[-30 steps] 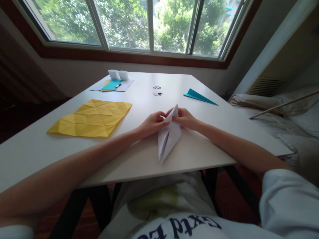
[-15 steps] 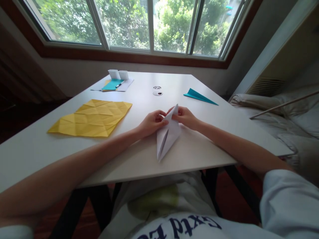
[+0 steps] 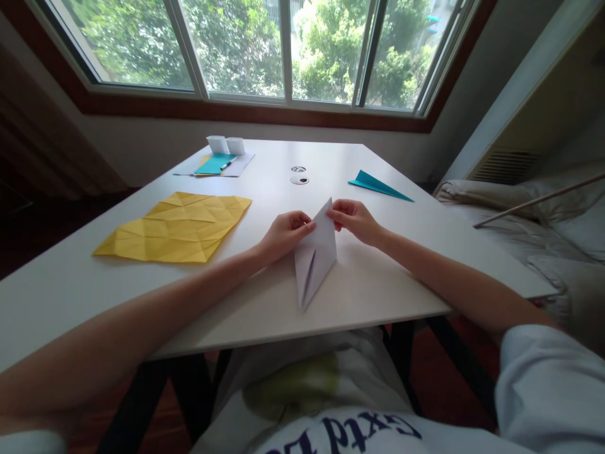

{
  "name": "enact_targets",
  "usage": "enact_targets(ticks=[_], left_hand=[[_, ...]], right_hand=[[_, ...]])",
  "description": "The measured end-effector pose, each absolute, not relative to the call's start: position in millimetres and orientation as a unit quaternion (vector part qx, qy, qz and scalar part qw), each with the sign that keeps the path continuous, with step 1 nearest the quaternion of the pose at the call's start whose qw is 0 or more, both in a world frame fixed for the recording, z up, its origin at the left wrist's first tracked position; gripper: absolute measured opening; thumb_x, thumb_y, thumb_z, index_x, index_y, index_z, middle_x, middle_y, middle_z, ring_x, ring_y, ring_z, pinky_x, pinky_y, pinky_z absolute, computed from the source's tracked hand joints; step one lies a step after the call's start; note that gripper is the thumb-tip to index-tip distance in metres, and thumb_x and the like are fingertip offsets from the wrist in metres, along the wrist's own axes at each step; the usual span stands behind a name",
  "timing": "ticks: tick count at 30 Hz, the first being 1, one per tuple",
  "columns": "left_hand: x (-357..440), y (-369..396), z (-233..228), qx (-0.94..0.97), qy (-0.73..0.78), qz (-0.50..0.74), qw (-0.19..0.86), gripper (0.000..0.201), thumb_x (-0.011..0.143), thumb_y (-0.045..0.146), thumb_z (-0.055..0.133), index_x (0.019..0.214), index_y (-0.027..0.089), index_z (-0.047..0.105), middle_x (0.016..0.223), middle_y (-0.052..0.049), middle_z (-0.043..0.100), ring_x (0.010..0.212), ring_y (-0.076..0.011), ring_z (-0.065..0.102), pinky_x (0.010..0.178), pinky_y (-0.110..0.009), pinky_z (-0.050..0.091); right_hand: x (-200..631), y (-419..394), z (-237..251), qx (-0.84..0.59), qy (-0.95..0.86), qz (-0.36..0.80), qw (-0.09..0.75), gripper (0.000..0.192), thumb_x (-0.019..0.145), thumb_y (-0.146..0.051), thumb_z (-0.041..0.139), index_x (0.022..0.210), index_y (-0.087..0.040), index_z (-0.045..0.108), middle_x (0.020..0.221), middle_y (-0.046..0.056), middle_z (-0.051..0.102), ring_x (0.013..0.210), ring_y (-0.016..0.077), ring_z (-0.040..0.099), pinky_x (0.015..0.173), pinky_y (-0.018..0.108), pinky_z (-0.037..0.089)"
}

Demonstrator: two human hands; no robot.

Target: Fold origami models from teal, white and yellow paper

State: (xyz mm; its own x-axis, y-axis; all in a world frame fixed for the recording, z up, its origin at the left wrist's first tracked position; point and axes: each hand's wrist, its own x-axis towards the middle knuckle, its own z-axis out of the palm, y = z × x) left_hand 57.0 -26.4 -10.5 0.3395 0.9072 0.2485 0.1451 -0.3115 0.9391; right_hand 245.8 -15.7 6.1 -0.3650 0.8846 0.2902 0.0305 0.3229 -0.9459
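A white folded paper (image 3: 318, 260), diamond-shaped with a slit down its lower half, is held just above the front of the white table. My left hand (image 3: 287, 232) pinches its upper left edge, thumb on top and fingers curled behind. On the other side, my right hand (image 3: 353, 221) grips the upper right edge near the top point between thumb and fingers. The paper's lower tip points toward me. Parts of the fingers behind the sheet are hidden.
A creased yellow sheet (image 3: 177, 228) lies to the left on the white table (image 3: 265, 296). Back right is a teal folded paper (image 3: 380, 185). Far left hold teal paper (image 3: 215, 164), a pen (image 3: 229, 163) and white folded pieces (image 3: 225, 145). Two round table fittings (image 3: 299, 180) sit mid-back.
My right hand has shifted slightly right, its fingers coming out from behind the paper to the upper right edge. The paper has tilted a little to the left.
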Motion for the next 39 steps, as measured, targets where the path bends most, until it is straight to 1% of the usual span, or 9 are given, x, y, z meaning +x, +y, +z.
enact_targets(ticks=[9,13,18,22,24,27,29,34,39], left_hand=[[58,-32,-4,0.71,0.383,0.403,0.432,0.03,0.068,0.041,0.066,0.067,0.014,0.054,0.062,0.002,0.054,0.057,-0.0089,0.048,0.051,-0.021,0.035],[57,-30,-7,0.729,0.364,0.393,0.426,0.029,0.069,0.04,0.066,0.067,0.014,0.052,0.061,0.003,0.052,0.055,-0.0083,0.046,0.049,-0.021,0.034],[57,-29,-10,0.751,0.347,0.375,0.417,0.025,0.072,0.036,0.063,0.067,0.015,0.051,0.061,0.003,0.051,0.054,-0.0082,0.046,0.049,-0.021,0.035],[57,-30,-9,0.806,0.377,0.355,0.287,0.016,0.074,0.029,0.06,0.084,0.017,0.055,0.08,-0.001,0.058,0.067,-0.0123,0.054,0.057,-0.024,0.043],[55,-31,-10,0.844,0.366,0.343,0.189,0.025,0.074,0.024,0.059,0.098,0.018,0.054,0.1,-0.006,0.057,0.083,-0.0159,0.056,0.067,-0.028,0.048],[52,-32,-10,0.887,0.327,0.319,0.065,0.036,0.076,0.022,0.058,0.112,0.018,0.051,0.121,-0.011,0.046,0.109,-0.0233,0.048,0.089,-0.039,0.045],[51,-33,-9,0.903,0.315,0.29,0.019,0.038,0.078,0.022,0.058,0.115,0.018,0.051,0.125,-0.012,0.044,0.115,-0.0261,0.042,0.095,-0.044,0.04],[49,-32,-10,0.944,0.258,0.205,0.024,0.026,0.087,0.021,0.046,0.11,0.021,0.058,0.125,-0.01,0.05,0.117,-0.0245,0.043,0.096,-0.042,0.04],[46,-27,-12,0.957,0.231,0.165,0.053,0.031,0.091,0.024,0.039,0.115,0.021,0.058,0.119,-0.01,0.058,0.114,-0.0216,0.049,0.097,-0.038,0.04]], right_hand=[[241,-19,5,-0.347,-0.694,0.441,0.451,0.041,0.064,-0.047,0.072,0.056,-0.017,0.046,0.052,-0.004,0.05,0.047,0.0058,0.044,0.045,0.022,0.035],[241,-19,6,-0.345,-0.683,0.448,0.462,0.04,0.066,-0.048,0.07,0.055,-0.016,0.048,0.051,-0.004,0.048,0.047,0.0055,0.042,0.045,0.022,0.033],[245,-14,9,-0.369,-0.651,0.441,0.496,0.035,0.061,-0.046,0.074,0.067,-0.016,0.058,0.056,-0.004,0.054,0.047,0.0059,0.043,0.045,0.022,0.036],[251,-9,10,-0.377,-0.663,0.423,0.49,0.035,0.06,-0.047,0.074,0.066,-0.015,0.059,0.058,-0.003,0.055,0.048,0.0059,0.044,0.046,0.022,0.037],[252,-8,9,-0.382,-0.671,0.419,0.478,0.035,0.06,-0.046,0.074,0.067,-0.015,0.06,0.059,-0.002,0.056,0.049,0.0059,0.044,0.046,0.022,0.038],[254,-5,4,-0.387,-0.687,0.409,0.459,0.034,0.063,-0.046,0.073,0.069,-0.014,0.061,0.059,-0.002,0.056,0.049,0.0061,0.045,0.046,0.022,0.038],[255,-2,-1,-0.389,-0.701,0.395,0.449,0.034,0.065,-0.046,0.071,0.07,-0.014,0.061,0.061,-0.001,0.057,0.05,0.0065,0.046,0.046,0.022,0.039],[259,4,-10,-0.419,-0.75,0.323,0.396,0.031,0.07,-0.044,0.066,0.074,-0.014,0.064,0.064,0.001,0.061,0.054,0.0085,0.049,0.049,0.022,0.039],[261,3,-10,-0.457,-0.803,0.218,0.315,0.019,0.075,-0.033,0.061,0.082,-0.016,0.068,0.073,0.003,0.066,0.063,0.0114,0.055,0.059,0.024,0.043]])
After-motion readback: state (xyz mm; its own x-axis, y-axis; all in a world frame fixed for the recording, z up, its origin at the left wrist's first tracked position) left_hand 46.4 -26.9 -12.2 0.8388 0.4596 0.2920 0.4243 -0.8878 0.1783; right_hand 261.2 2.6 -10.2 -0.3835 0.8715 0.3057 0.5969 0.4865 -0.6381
